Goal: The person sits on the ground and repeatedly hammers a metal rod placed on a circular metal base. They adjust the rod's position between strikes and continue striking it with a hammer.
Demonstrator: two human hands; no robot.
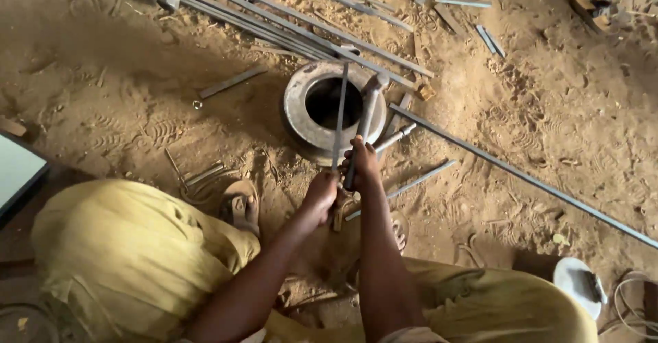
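Note:
My left hand (321, 193) grips the near end of a thin flat metal strip (340, 113) that reaches out over the opening of a heavy round metal ring (296, 113) set in the sandy ground. My right hand (362, 161) is closed around the handle of a hammer (370, 100), whose head hovers above the ring's far rim. Both hands are close together just in front of the ring. My knees in yellow-brown cloth frame the bottom of the view, and my sandalled feet (241, 206) rest on the sand.
Several long metal bars (274, 21) lie in a bundle behind the ring. One long bar (521, 175) runs diagonally to the right. Short cut pieces (490, 39) are scattered at the back. A white round object (576, 285) sits at the lower right, a dark panel (17, 172) at the left edge.

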